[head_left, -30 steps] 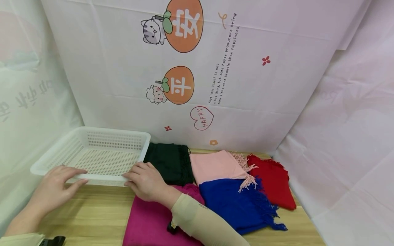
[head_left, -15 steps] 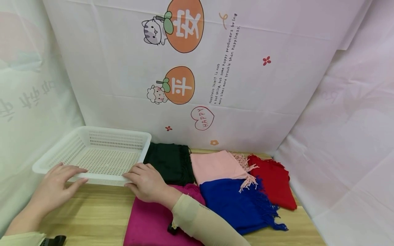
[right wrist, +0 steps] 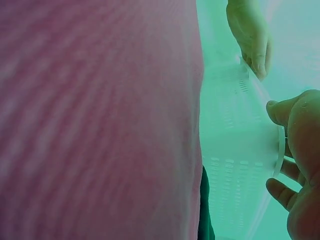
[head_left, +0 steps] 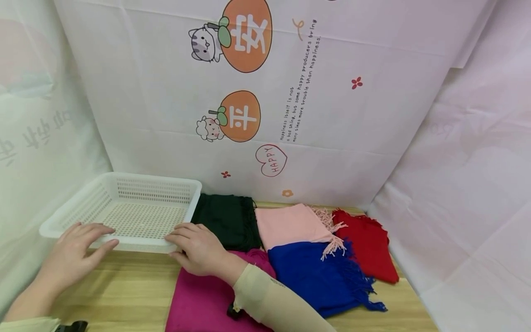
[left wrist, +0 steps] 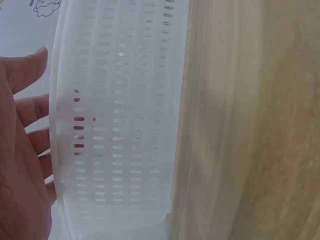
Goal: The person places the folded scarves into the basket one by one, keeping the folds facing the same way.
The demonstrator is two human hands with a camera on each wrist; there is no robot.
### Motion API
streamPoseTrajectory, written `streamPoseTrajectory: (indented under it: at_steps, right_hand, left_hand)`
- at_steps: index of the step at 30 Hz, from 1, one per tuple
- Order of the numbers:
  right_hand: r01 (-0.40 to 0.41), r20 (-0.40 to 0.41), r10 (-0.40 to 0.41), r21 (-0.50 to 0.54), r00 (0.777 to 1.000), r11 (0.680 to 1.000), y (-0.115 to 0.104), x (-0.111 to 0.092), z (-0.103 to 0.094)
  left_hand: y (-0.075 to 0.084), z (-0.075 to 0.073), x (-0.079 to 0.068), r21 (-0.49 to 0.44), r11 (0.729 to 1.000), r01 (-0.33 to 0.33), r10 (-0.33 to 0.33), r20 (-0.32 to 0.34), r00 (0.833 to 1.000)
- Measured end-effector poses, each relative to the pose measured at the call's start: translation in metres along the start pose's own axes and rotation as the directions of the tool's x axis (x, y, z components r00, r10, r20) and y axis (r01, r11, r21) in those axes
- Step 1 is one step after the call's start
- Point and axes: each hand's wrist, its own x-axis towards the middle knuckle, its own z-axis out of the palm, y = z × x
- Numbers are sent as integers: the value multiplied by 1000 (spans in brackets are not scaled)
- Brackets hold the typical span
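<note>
A white perforated plastic basket (head_left: 145, 221) stands on the left of the table with nothing in it. My left hand (head_left: 72, 253) rests its fingers over the near rim at the left, and the thumb points off in front of the wall. In the left wrist view these fingers (left wrist: 34, 107) reach loosely past the rim. My right hand (head_left: 199, 249) lays its fingers over the rim near the front right corner, thumb lower and outside. The right wrist view shows that hand's thumb (right wrist: 280, 110) and fingers loosely spread around the rim. A folded magenta cloth (head_left: 203, 299) lies below the right wrist.
Right of the basket lie a folded dark green fringed scarf (head_left: 224, 219), a pink one (head_left: 286, 223), a blue one (head_left: 311, 272) and a red one (head_left: 371, 246). Printed white sheets (head_left: 323, 115) wall in the back and sides of the wooden table (head_left: 120, 286).
</note>
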Motion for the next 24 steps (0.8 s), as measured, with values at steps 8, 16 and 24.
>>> streamPoseTrajectory:
  at_steps: [8,16,24]
  right_hand:
    - [-2,45,1,10,999,1000,3,-6,-9]
    - [-25,93,24,14,995,1000,4,-17,-16]
    - [-11,72,10,23,997,1000,8,-27,-18]
  left_hand:
    - [11,6,6,-19,998,58,-58,2,998]
    - [24,21,12,1,1000,9,-9,-32,999]
    - [40,32,16,10,996,-90,90,-75,993]
